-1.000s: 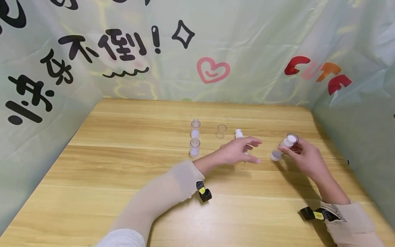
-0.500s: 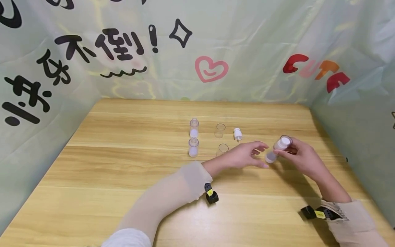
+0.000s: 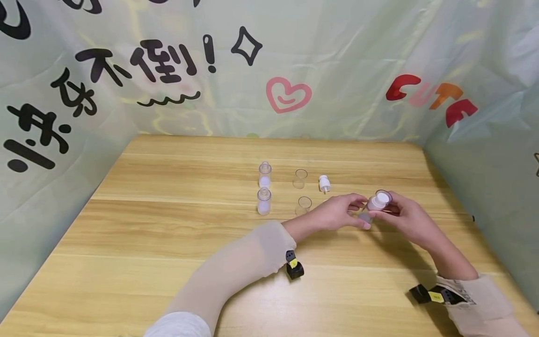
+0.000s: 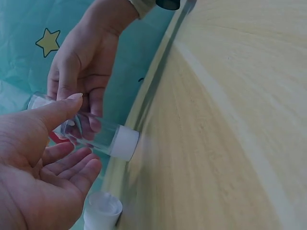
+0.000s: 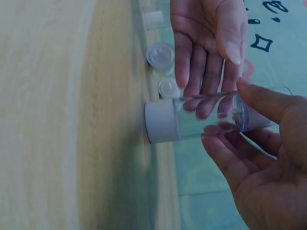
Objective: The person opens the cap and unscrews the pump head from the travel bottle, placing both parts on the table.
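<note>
My right hand point(image 3: 414, 220) pinches the upper part of a clear bottle point(image 3: 377, 202) with a white pump inside its clear top; the bottle tilts above the table. In the right wrist view its white base point(image 5: 160, 120) points away from the right hand point(image 5: 273, 163). My left hand point(image 3: 337, 213) is at the bottle's left side, thumb and fingers spread around it. The left fingers pass behind the clear body in the right wrist view, with the thumb held off it. Whether the left fingers touch the bottle is unclear.
Two clear bottles with whitish lower parts point(image 3: 265, 181) point(image 3: 264, 206) stand left of centre on the wooden table point(image 3: 168, 234). Two clear cups point(image 3: 300, 179) point(image 3: 304, 203) are right of them, the nearer partly behind my left arm. A white pump point(image 3: 324, 183) is farther right. Printed cloth point(image 3: 345, 70) surrounds the table.
My right hand has carried the bottle left and slightly nearer. My left hand has moved right, away from the white pump, until its fingers are around the bottle.
</note>
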A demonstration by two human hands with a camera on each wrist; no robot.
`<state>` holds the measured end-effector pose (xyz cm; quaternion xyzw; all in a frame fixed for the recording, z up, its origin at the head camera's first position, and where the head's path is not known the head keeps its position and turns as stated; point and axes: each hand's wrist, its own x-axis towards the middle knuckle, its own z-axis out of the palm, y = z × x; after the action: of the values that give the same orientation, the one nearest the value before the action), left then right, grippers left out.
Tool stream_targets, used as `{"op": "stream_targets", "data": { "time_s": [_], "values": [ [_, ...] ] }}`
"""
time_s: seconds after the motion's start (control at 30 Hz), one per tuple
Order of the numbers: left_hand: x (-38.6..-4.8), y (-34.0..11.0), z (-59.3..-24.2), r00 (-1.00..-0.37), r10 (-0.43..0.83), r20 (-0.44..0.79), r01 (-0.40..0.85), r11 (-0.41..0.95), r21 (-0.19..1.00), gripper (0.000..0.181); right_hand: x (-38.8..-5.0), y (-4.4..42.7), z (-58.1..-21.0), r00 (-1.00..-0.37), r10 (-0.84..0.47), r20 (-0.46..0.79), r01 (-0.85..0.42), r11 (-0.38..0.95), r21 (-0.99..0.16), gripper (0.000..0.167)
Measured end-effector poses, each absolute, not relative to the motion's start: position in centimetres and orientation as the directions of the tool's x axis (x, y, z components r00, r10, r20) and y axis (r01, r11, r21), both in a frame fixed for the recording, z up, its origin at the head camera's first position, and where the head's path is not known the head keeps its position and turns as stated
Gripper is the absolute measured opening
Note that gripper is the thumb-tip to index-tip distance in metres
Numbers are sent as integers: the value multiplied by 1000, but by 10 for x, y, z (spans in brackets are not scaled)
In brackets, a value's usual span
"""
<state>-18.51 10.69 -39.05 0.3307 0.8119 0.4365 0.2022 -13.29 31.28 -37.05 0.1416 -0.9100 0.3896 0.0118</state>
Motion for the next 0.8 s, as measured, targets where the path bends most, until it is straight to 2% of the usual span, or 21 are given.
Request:
{"op": "stream_targets", "data": {
  "time_s": [0.27,0.6,0.8],
  "values": [
    [-183,108,-395,-698,715,-45,392,434,811,71,-128,307,-371,-949,-261,179,-310,656,-688,34],
    [-181,108,-397,-696,718,-19,448,455,770,61,-126,301,-370,-942,-286,176,-327,662,-675,33],
    [-180,109,-399,-699,715,6,478,462,747,51,-124,300,-367,-941,-294,166,-322,637,-700,41]
  ]
}}
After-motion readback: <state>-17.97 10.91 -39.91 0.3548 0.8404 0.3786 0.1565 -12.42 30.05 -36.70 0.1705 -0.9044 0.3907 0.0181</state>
